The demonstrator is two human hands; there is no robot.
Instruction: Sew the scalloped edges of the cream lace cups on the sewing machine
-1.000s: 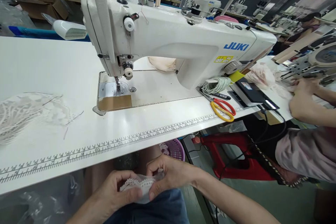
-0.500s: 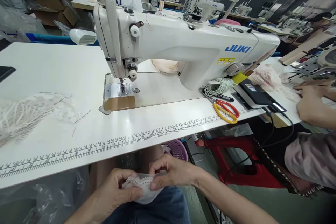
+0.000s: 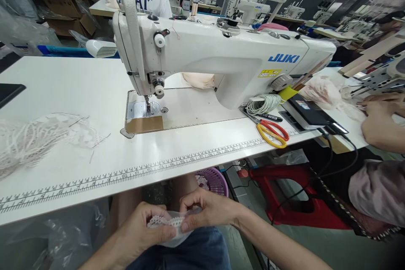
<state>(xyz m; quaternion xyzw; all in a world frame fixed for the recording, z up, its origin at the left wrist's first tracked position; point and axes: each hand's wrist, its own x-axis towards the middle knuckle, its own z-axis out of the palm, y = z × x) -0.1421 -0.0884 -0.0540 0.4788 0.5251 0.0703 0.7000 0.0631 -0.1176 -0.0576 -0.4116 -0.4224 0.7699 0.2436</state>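
Note:
Over my lap, below the table edge, I hold a small piece of white lace-edged fabric (image 3: 173,222). My left hand (image 3: 148,230) pinches its left end between thumb and fingers. On the other end, my right hand (image 3: 202,213) grips the lace edge with thumb and forefinger. The fabric's lower part hangs loose between the hands, sheer and pale. In front stands a white sewing machine (image 3: 202,46), its needle area (image 3: 147,105) with nothing under the presser foot. A heap of white lace strips (image 3: 34,141) lies on the table at the left.
Scissors (image 3: 272,133) with red and yellow handles, a coil of pale cord (image 3: 263,104) and a black box (image 3: 302,112) lie at the right. Under the table is a purple basket (image 3: 217,181); a red stool (image 3: 303,198) stands beside it. A co-worker's hand (image 3: 382,122) is at far right.
Both hands keep hold of the lace-edged fabric, with only a slight shift of the left thumb to the right. The whole view has moved a little.

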